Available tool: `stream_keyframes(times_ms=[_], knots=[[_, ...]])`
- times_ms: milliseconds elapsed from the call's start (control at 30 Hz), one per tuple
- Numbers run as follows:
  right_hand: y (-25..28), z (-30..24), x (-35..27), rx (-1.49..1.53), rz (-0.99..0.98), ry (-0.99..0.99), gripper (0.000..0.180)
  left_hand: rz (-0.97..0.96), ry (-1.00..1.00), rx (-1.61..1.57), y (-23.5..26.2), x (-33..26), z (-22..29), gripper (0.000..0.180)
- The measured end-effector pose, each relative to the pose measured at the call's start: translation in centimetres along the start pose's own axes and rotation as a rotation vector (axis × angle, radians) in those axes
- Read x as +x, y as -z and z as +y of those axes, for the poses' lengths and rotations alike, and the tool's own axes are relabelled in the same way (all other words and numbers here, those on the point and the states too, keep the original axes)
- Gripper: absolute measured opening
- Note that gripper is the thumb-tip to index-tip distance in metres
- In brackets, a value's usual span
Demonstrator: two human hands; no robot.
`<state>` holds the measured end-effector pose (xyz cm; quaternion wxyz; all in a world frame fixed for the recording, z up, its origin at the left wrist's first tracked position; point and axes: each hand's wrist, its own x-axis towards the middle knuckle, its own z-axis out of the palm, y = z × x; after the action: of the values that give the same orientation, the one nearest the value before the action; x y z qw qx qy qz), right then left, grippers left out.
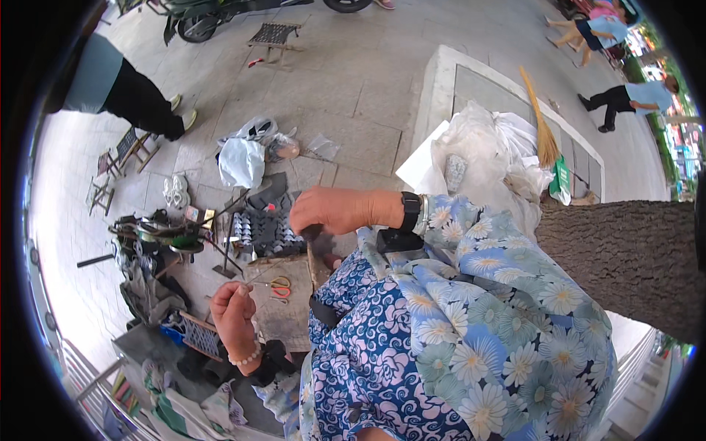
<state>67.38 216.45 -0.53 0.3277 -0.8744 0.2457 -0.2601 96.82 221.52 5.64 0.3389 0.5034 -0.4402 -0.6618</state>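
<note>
The right hand (pixel 332 210) is raised in front of the body, its back turned up, the fingers (pixel 307 220) curled down and closed around a dark, narrow piece of material (pixel 315 237) that hangs just under the knuckles. What that piece is exactly cannot be made out; it looks like a dark strip or strap. The forearm comes in from the right, in a blue floral sleeve (pixel 478 257), with a black watch (pixel 409 211) and a bangle at the wrist.

The left hand (pixel 234 307) sits lower and nearer the body, wrist bent, a bead bracelet (pixel 245 359) around it. Its fingers are pinched shut near the top of the fist, seemingly on a fine thread or needle (pixel 261 273) that runs up and right as a thin pale line; it is too small to be sure which.

Judging from this, the work looks like hand stitching, and doing it well would mean keeping the right-hand grip steady so the dark piece does not twist, while the left draws the line out straight and evenly taut, away from the body rather than across it.

Below the hands lies a small worn wooden board (pixel 288 309) serving as the counter, with orange-handled scissors (pixel 280 287) on it. Beyond it stand a tray of small dark items (pixel 265 229), a metal stand with tools (pixel 165 239), and plastic bags (pixel 241 160) on the paved floor (pixel 353 88). A broom (pixel 543 125) leans over white sacks to the right, beside a tree trunk (pixel 625 250).
</note>
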Motion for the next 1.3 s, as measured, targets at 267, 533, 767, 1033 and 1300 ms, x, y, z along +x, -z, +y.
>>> stream_keyframes(times_ms=[267, 533, 767, 1033, 1300], knots=[[3.2, -6.0, 2.5, 1.69, 0.887, -0.006, 0.033, -0.232, 0.284, -0.106, -3.3, 2.0, -3.0, 0.013], [2.2, -2.9, -2.0, 0.18, 0.425, -0.424, 0.053, -0.237, 0.204, -0.099, -0.3, 3.2, -0.6, 0.012], [-2.6, -2.1, -3.8, -0.157, 0.101, -0.349, 0.028, -0.258, 0.097, -0.074, -1.7, 4.0, 1.0, 0.012], [1.0, -3.6, 0.7, 1.464, 0.981, 0.058, 0.038, -0.427, 0.331, -0.225, -4.2, 3.9, -2.7, 0.011], [2.4, -3.5, 0.9, 1.586, 0.706, -0.313, 0.037, -0.221, 0.227, -0.195, -0.4, 4.3, -2.3, 0.013]])
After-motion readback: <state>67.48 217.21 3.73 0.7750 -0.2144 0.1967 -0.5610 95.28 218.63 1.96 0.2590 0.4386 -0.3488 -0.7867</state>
